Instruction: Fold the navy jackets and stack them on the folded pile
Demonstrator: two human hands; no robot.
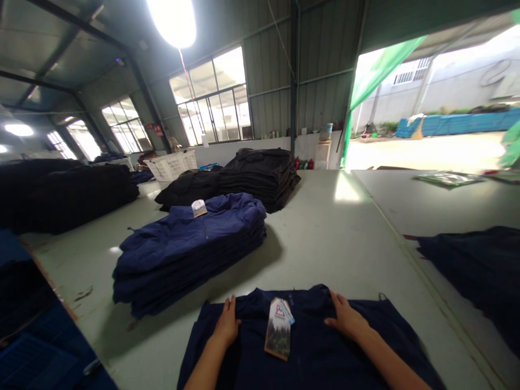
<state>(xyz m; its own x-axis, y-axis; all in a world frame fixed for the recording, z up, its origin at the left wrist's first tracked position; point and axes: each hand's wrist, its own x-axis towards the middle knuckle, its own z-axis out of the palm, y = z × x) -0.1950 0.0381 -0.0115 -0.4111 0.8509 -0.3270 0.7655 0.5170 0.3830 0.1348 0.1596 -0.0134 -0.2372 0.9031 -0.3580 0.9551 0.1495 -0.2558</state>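
A dark navy garment (309, 352) with a collar lies on the table right in front of me. My left hand (228, 323) rests on its upper left part, fingers stretched towards the top edge. On the other side of the collar, my right hand (347, 318) touches the cloth with its thumb apart from the fingers. Between both hands a paper hang tag (278, 333) with a forest picture lies on the chest, a small blue label (287, 313) over its upper part. The garment's lower end runs out of view.
Beyond it stands a stack of folded blue garments (190, 249), topped by a tag (199, 208). Farther back are a black garment pile (260, 176) and a white basket (173, 165). Dark cloth (479, 260) lies at the right, past a table seam (400, 238).
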